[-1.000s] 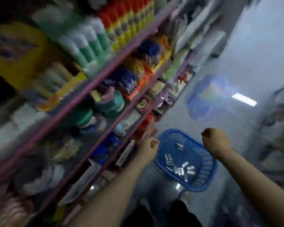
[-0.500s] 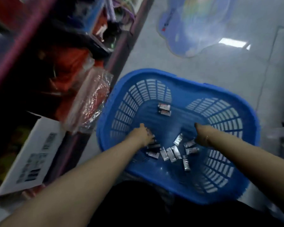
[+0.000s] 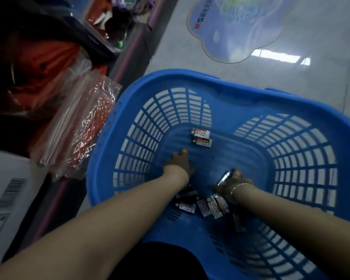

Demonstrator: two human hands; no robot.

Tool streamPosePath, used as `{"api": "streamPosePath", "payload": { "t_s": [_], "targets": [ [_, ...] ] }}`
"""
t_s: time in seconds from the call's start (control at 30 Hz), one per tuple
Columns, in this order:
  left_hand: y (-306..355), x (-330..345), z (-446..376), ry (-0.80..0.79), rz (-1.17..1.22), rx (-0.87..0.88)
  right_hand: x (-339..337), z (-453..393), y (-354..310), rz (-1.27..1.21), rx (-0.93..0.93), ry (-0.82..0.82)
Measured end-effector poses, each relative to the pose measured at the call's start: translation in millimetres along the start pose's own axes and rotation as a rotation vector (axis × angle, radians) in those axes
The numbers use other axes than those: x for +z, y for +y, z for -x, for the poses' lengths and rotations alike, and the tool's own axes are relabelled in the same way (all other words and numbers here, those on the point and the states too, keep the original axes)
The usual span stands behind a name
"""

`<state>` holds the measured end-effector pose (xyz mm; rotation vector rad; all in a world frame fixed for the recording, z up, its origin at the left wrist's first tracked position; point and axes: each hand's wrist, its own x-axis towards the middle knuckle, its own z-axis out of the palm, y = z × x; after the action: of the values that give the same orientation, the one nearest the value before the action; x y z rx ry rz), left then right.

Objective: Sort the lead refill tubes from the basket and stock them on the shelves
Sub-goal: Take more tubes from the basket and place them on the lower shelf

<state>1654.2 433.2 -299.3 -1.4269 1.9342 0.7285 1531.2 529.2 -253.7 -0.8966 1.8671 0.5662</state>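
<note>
Down on the shop floor point(image 3: 291, 81), seen from the head camera, a blue plastic basket point(image 3: 220, 85) with slotted walls sits beside the bottom shelf point(image 3: 129, 57) of a rack, and both bare arms reach into it.

The left hand point(image 3: 179, 164) lies palm down on the basket bottom with fingers loosely spread; whether anything is under it cannot be told. The right hand point(image 3: 233, 183), a thin bracelet point(image 3: 237, 186) at its wrist, is closed around one small lead refill tube point(image 3: 224, 177), which sticks up at a tilt from the fingers.

The other lead refill tubes lie inside the basket: a pair point(image 3: 202, 137) side by side toward the far end, apart from both hands, and a loose cluster point(image 3: 208, 205) between and beneath the two wrists, near the close end.

To do this step well, it would likely help to gather tubes of one kind at a time, turn their labels the same way, and keep a firm pinch, since the tubes are small, smooth and easy to drop through a loose grip.

Writing is scarce. The tube labels show red and white patches, too small and blurred to read. A white carton point(image 3: 6, 199) at the lower left carries a barcode label. A cloud-shaped floor sticker point(image 3: 240, 31) bears a red logo and characters that cannot be made out. Clear plastic packets point(image 3: 79, 126) of red goods lean from the bottom shelf.
</note>
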Motion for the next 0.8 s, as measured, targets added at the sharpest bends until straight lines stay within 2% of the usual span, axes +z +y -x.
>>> {"api": "streamPosePath", "payload": {
  "t_s": [0.13, 0.2, 0.33, 0.4, 0.47, 0.63, 0.7, 0.8],
  "targets": [
    [2, 3, -5, 0.013, -0.168, 0.151, 21, -26, -3, -0.09, 0.101, 0.057],
    [-1, -1, -9, -0.002, -0.103, 0.143, 22, -31, -5, -0.15, 0.117, 0.114],
    [-8, -20, -14, 0.007, 0.179, 0.004, 25, -31, -12, -0.154, 0.113, 0.121],
    [-7, -30, -10, -0.001, 0.173, 0.001, 25, -30, -15, -0.141, 0.048, 0.165],
    [-5, -36, 0, -0.068, 0.026, 0.065, 25, -31, -14, -0.12, 0.012, 0.19],
    [-5, -19, 36, -0.207, -0.338, 0.363, 22, -36, -10, 0.015, -0.139, 0.33],
    [-6, -10, 43, -0.219, -0.507, 0.389, 21, -40, -5, 0.04, -0.129, 0.366],
    [-8, 4, 48, -0.134, -0.726, 0.419, 19, -44, 5, -0.039, -0.107, 0.411]
  ]
}}
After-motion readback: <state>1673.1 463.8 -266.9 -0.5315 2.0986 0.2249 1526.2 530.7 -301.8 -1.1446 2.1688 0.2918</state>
